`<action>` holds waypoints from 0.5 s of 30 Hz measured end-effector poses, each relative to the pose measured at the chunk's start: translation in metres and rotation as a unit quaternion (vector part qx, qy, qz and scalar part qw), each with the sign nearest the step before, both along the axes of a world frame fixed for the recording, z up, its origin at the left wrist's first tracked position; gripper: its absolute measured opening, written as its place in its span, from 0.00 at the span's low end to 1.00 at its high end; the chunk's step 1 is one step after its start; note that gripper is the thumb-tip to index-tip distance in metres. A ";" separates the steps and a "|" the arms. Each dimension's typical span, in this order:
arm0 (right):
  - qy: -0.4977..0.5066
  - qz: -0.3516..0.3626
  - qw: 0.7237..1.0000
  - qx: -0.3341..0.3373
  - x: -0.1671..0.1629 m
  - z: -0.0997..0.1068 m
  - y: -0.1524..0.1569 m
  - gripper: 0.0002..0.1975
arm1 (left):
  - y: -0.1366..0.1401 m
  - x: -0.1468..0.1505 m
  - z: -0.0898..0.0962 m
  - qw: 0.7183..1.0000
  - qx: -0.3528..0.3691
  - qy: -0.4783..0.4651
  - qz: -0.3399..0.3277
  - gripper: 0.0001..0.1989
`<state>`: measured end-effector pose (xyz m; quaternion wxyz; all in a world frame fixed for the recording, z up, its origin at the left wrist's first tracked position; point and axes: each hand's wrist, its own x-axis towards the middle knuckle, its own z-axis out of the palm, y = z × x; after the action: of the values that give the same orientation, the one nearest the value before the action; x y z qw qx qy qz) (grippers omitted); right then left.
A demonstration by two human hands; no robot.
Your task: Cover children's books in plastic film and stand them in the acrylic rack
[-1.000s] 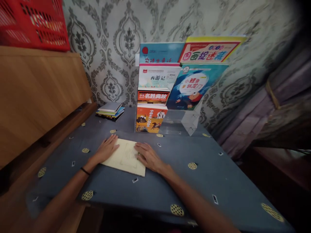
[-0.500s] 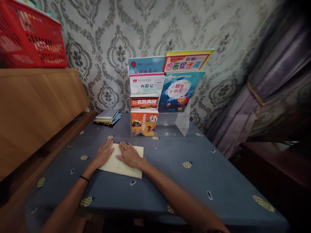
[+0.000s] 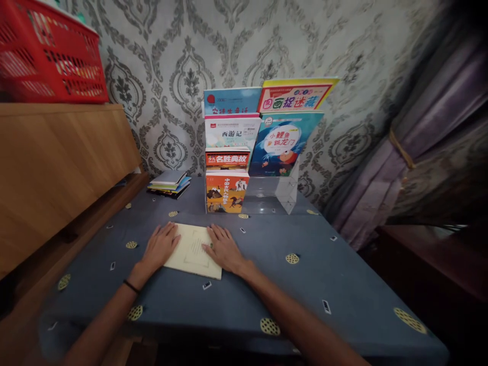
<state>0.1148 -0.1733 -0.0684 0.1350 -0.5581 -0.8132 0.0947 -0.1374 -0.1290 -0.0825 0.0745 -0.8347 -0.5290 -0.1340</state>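
A thin cream booklet (image 3: pixel 191 249) lies flat on the blue-grey tablecloth (image 3: pixel 267 284). My left hand (image 3: pixel 159 247) rests palm down on its left edge, fingers spread. My right hand (image 3: pixel 223 248) lies flat on its right half, fingers pointing away from me. Neither hand grips anything. Just behind the booklet stands a clear tiered book stand (image 3: pixel 280 193) with several colourful children's books (image 3: pixel 227 191) facing me.
A small stack of books (image 3: pixel 169 183) lies at the back left of the table. A wooden cabinet (image 3: pixel 57 168) rises on the left with a red basket (image 3: pixel 49 56) on top. Purple curtains (image 3: pixel 419 152) hang at the right; patterned wallpaper is behind.
My right hand slid from the booklet's middle back to its right side. The left hand stayed on the left edge. The view shifted slightly.
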 end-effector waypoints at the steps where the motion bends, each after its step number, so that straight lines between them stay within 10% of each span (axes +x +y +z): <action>1: 0.002 -0.001 1.000 0.002 0.000 0.001 -0.001 0.32 | -0.006 0.003 -0.001 1.000 0.001 0.004 -0.026 0.24; 7: 0.007 -0.003 0.999 0.043 0.000 -0.002 0.000 0.28 | -0.044 0.014 -0.004 0.975 -0.018 0.045 -0.219 0.40; 15: 0.043 0.017 0.997 0.063 0.011 -0.004 -0.010 0.26 | -0.044 0.014 0.001 0.959 0.028 0.083 -0.268 0.40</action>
<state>0.1256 -0.1834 -0.0723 0.2033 -0.5301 -0.8203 0.0693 -0.1231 -0.1734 -0.0819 0.1031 -0.9516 -0.2737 -0.0941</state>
